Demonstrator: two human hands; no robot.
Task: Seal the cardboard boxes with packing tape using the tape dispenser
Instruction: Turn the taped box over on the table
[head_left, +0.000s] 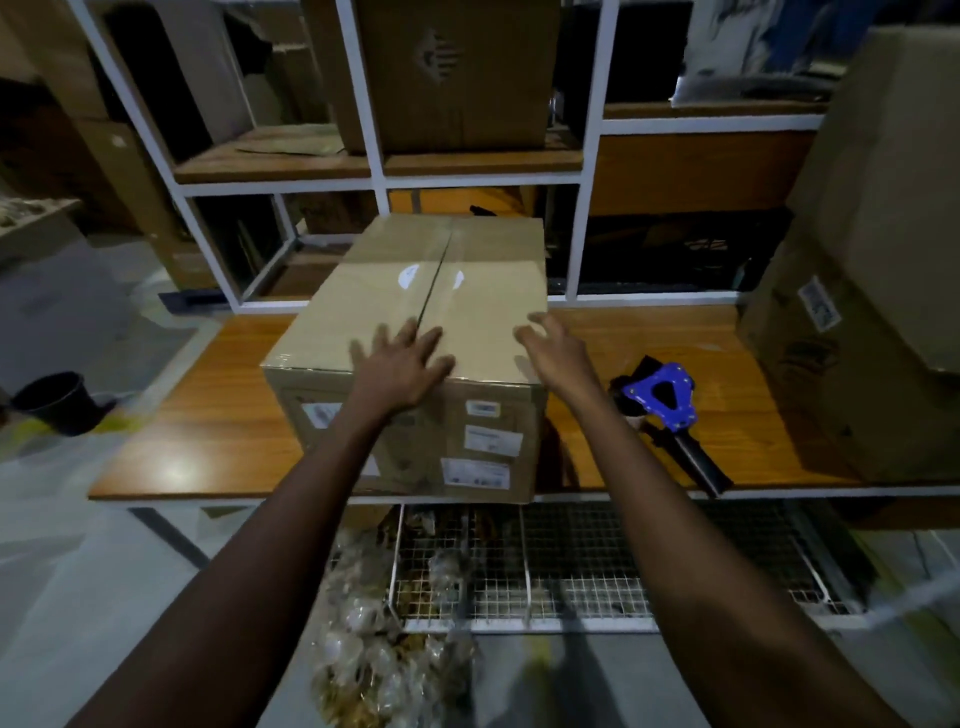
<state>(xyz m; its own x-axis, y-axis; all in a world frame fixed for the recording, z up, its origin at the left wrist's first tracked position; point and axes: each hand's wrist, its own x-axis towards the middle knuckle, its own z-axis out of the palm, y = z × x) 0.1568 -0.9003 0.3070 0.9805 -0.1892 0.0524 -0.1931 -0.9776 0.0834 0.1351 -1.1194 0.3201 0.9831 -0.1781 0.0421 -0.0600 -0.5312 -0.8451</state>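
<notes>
Fingers (410, 335) of the left hand (400, 371) are lying spread on the cardboard box (483, 306). The right hand (558, 353) is hovering loose-fingered, apparently empty, nearer the tape dispenser (662, 397) lying to its right, handle slanting toward the person.

Wooden desk (208, 405) across the middle, white shelf frame (376, 176) with wooden boards in the upper part, black pot (57, 402) at the left edge, wire mesh rack (582, 571) below the desk, clear bags (374, 649) at bottom centre
</notes>
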